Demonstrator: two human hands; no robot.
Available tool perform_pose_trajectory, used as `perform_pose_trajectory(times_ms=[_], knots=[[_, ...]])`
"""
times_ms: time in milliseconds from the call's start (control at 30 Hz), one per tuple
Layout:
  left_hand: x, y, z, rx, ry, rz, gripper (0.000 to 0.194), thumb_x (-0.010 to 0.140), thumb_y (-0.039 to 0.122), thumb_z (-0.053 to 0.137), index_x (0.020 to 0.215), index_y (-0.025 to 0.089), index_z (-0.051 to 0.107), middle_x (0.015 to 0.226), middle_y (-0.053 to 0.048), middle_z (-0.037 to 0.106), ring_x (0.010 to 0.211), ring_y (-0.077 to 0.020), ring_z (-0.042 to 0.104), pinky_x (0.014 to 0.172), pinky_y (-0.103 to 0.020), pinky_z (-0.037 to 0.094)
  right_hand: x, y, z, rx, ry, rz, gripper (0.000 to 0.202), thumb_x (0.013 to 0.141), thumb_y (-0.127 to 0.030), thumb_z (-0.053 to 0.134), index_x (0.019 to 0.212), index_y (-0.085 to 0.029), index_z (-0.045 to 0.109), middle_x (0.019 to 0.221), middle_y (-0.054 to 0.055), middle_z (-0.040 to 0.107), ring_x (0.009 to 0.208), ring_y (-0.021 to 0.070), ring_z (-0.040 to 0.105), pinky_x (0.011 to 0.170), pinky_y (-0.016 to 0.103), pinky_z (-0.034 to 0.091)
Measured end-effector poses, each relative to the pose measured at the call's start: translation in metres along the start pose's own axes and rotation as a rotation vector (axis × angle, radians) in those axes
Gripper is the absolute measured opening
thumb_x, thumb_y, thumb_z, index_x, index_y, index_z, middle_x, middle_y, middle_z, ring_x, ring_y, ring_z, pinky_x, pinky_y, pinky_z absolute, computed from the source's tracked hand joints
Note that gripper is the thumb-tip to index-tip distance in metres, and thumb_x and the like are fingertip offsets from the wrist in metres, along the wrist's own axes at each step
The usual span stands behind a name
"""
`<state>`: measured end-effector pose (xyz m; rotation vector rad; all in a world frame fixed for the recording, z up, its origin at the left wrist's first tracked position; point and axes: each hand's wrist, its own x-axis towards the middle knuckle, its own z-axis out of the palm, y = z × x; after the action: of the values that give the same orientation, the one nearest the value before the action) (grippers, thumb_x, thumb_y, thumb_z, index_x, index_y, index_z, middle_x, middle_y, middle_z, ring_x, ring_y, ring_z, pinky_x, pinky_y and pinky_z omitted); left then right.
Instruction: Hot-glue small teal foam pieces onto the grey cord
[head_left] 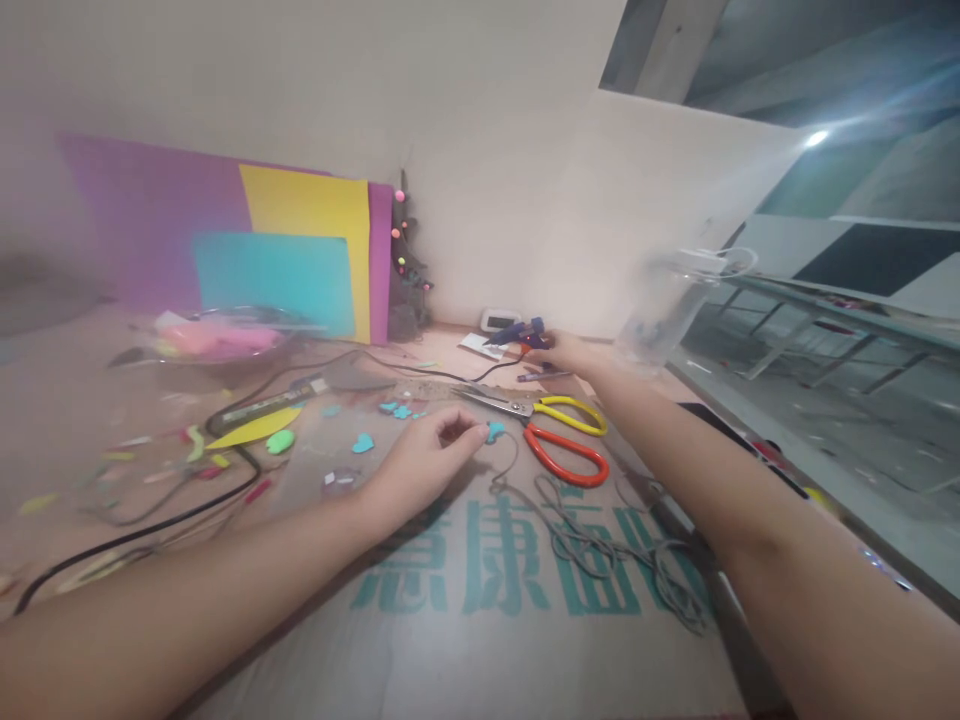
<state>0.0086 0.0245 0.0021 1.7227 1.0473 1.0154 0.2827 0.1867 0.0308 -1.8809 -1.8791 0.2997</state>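
My left hand [429, 458] is closed in a pinch on a small blue foam piece [494, 432], from which a thin grey string [514, 465] trails to a loose tangle at the right. Farther back, my right hand [553, 352] reaches to a dark blue glue gun [517, 332] with an orange part, its fingers wrapped at the near end. Between the two arms lie open scissors [525, 408] with one yellow and one red handle. Blue foam scraps [402, 411] and a blue heart [363, 443] rest left of my left hand.
Purple, yellow and blue sheets [274, 285] lean on the wall. A black cable [142, 530] crosses the left side near a power strip [266, 402] and a green piece [280, 441]. A clear container [660, 310] stands at the back right.
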Motion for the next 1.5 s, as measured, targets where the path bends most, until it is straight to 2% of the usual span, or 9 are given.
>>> perform_pose_trajectory(times_ms=[267, 467, 567, 667, 767, 900, 1100, 1300, 1500], knots=[[0.0, -0.002, 0.0, -0.017, 0.002, 0.026, 0.023, 0.086, 0.038, 0.058, 0.077, 0.017, 0.061, 0.075, 0.0, 0.061, 0.071, -0.0154, 0.054, 0.069, -0.028, 0.041, -0.002, -0.017, -0.002, 0.138, 0.154, 0.057, 0.027, 0.081, -0.026, 0.072, 0.104, -0.012, 0.069, 0.084, 0.008, 0.074, 0.078, 0.0194, 0.067, 0.073, 0.028, 0.05], [0.001, -0.003, 0.0, -0.059, 0.005, 0.032, 0.022, 0.088, 0.037, 0.059, 0.079, 0.017, 0.06, 0.075, 0.001, 0.059, 0.072, -0.015, 0.052, 0.068, -0.027, 0.04, -0.051, -0.038, -0.033, 0.388, 0.122, 0.051, 0.019, 0.083, -0.028, 0.07, 0.071, -0.015, 0.062, 0.059, 0.003, 0.064, 0.053, 0.0134, 0.06, 0.06, 0.026, 0.052], [0.001, -0.005, 0.0, -0.055, 0.04, 0.042, 0.022, 0.09, 0.037, 0.056, 0.08, 0.017, 0.058, 0.08, 0.0, 0.06, 0.076, -0.0154, 0.053, 0.071, -0.028, 0.04, -0.095, -0.048, -0.041, 0.581, 0.032, 0.008, 0.02, 0.087, -0.034, 0.065, 0.075, -0.017, 0.065, 0.076, 0.008, 0.073, 0.062, 0.015, 0.068, 0.065, 0.027, 0.058], [0.001, -0.006, 0.0, -0.058, 0.069, 0.071, 0.022, 0.092, 0.037, 0.055, 0.083, 0.018, 0.058, 0.082, 0.0, 0.059, 0.078, -0.0155, 0.052, 0.073, -0.028, 0.04, -0.14, -0.055, -0.042, 0.996, -0.259, -0.028, 0.024, 0.082, -0.042, 0.071, 0.089, -0.019, 0.074, 0.086, 0.009, 0.077, 0.068, 0.0188, 0.071, 0.066, 0.03, 0.06], [0.001, -0.005, -0.001, -0.084, 0.095, 0.088, 0.02, 0.092, 0.036, 0.054, 0.084, 0.018, 0.057, 0.079, 0.001, 0.056, 0.077, -0.0152, 0.051, 0.073, -0.028, 0.039, -0.174, -0.06, -0.035, 1.079, -0.399, -0.04, 0.026, 0.082, -0.04, 0.072, 0.096, -0.018, 0.077, 0.077, 0.009, 0.077, 0.067, 0.0184, 0.071, 0.061, 0.027, 0.058], [0.001, -0.003, -0.001, -0.089, 0.112, 0.093, 0.021, 0.091, 0.036, 0.054, 0.081, 0.018, 0.056, 0.076, 0.001, 0.053, 0.075, -0.0151, 0.05, 0.071, -0.028, 0.039, -0.194, -0.059, -0.016, 1.169, -0.508, -0.044, 0.03, 0.082, -0.039, 0.074, 0.103, -0.019, 0.077, 0.096, 0.01, 0.079, 0.076, 0.0178, 0.074, 0.07, 0.027, 0.058], [0.0, -0.003, -0.002, -0.089, 0.095, 0.083, 0.023, 0.092, 0.04, 0.054, 0.083, 0.018, 0.056, 0.077, 0.001, 0.054, 0.076, -0.0158, 0.052, 0.072, -0.028, 0.04, -0.202, -0.056, 0.004, 1.166, -0.493, -0.192, 0.027, 0.091, -0.04, 0.065, 0.1, -0.017, 0.077, 0.099, 0.01, 0.079, 0.093, 0.0206, 0.074, 0.089, 0.034, 0.057], [-0.002, 0.003, -0.004, -0.165, 0.05, 0.069, 0.01, 0.081, 0.024, 0.058, 0.087, 0.017, 0.059, 0.085, -0.002, 0.061, 0.084, -0.0184, 0.056, 0.079, -0.03, 0.044, -0.211, -0.064, 0.008, 1.043, -0.545, -0.282, 0.023, 0.091, -0.038, 0.066, 0.103, -0.02, 0.075, 0.105, 0.007, 0.077, 0.097, 0.0214, 0.074, 0.094, 0.039, 0.057], [0.001, -0.001, -0.003, -0.124, 0.085, 0.108, 0.012, 0.087, 0.029, 0.056, 0.085, 0.017, 0.058, 0.082, -0.001, 0.06, 0.082, -0.0178, 0.056, 0.077, -0.029, 0.043, -0.216, -0.069, -0.018, 0.773, -0.386, -0.327, 0.02, 0.093, -0.038, 0.061, 0.103, -0.026, 0.073, 0.088, 0.003, 0.077, 0.076, 0.0191, 0.073, 0.076, 0.035, 0.06]])
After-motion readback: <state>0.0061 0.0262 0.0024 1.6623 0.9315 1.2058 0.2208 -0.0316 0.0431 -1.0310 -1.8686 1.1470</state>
